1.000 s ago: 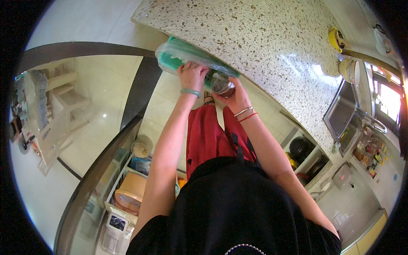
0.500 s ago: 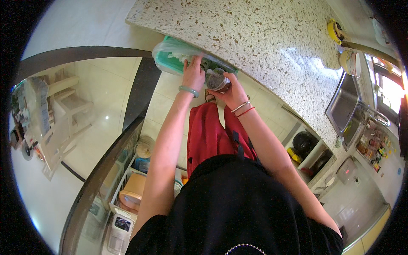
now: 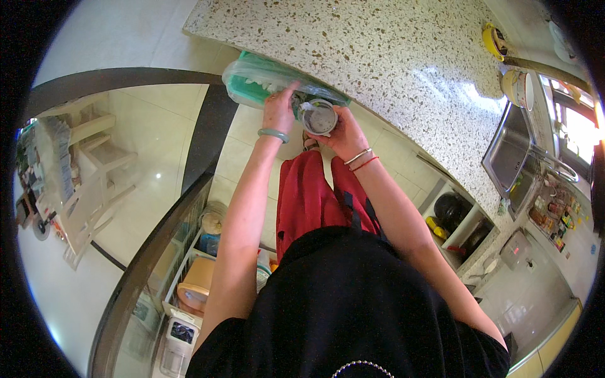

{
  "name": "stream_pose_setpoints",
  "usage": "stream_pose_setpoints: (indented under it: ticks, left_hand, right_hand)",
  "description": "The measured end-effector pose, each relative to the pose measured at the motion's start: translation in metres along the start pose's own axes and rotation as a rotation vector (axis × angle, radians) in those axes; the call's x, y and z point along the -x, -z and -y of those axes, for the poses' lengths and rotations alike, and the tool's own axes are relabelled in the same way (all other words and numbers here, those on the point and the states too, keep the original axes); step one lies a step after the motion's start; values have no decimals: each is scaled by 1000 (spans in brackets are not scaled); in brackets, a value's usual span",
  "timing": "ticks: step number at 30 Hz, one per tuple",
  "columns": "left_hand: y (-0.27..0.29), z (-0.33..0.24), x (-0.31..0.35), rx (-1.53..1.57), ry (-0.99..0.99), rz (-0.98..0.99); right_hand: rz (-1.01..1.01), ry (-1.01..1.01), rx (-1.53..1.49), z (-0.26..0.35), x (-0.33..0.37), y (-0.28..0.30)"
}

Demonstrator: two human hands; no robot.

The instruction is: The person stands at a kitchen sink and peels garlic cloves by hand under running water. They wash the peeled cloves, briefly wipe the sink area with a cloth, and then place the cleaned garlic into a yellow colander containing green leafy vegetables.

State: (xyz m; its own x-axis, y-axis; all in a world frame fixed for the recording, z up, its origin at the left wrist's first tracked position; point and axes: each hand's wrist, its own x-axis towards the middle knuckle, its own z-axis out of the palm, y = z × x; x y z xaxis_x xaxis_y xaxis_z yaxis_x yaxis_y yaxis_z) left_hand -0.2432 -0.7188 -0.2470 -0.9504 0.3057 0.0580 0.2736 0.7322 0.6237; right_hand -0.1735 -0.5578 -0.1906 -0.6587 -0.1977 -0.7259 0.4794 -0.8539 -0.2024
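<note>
A round cup-like container [image 3: 319, 118] with a pale rim and greyish inside is in my right hand [image 3: 348, 135], fingers curled round its side. Its mouth is tilted up toward me. My left hand [image 3: 277, 113] is just left of the cup, at the near edge of a green bin [image 3: 242, 89] lined with a clear plastic bag [image 3: 271, 65]. The left fingers are bent; their tips are partly hidden, and I cannot make out what they hold. Whitish crumpled scraps [image 3: 255, 83] lie in the bin, and dark green bits show behind the cup.
A speckled stone countertop [image 3: 353, 50] overhangs the bin's far side. At the right are a steel sink [image 3: 507, 151] and an open cabinet [image 3: 450, 217]. Storage shelves [image 3: 189, 283] stand at lower left, beside a dark-framed glass partition [image 3: 145, 290].
The cup has turned so that its mouth and inside face up toward me. My left hand has shifted slightly left and away from the cup.
</note>
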Motion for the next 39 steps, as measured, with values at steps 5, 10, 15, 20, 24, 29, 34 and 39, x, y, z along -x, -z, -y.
stream_pose_setpoints:
  ticks: [5, 10, 15, 20, 24, 29, 34, 39]
  left_hand:
    - [6, -15, 1, 328, 133, -92]
    - [17, -23, 9, 349, 315, -13]
    - [18, -41, 17, 738, 535, 192]
    - [10, -67, 19, 621, 449, 132]
    - [0, -89, 21, 522, 360, 48]
    - [-1, -150, 18, 522, 322, 108]
    - [-16, -209, 17, 503, 249, 169]
    - [-47, -244, 18, 803, 12, 324]
  right_hand:
    - [-47, 27, -16, -1, 1, 4]
    - [-36, 25, 12, 1, 1, 8]
    - [-13, -8, 41, 3, 4, 11]
    - [-66, 36, 182, 11, 20, 10]
    - [-64, 128, 256, 21, 46, 4]
    - [-193, 515, 556, 38, 73, 10]
    - [-175, 603, 578, 71, 117, 39]
    - [-207, 638, 462, 101, 160, 79]
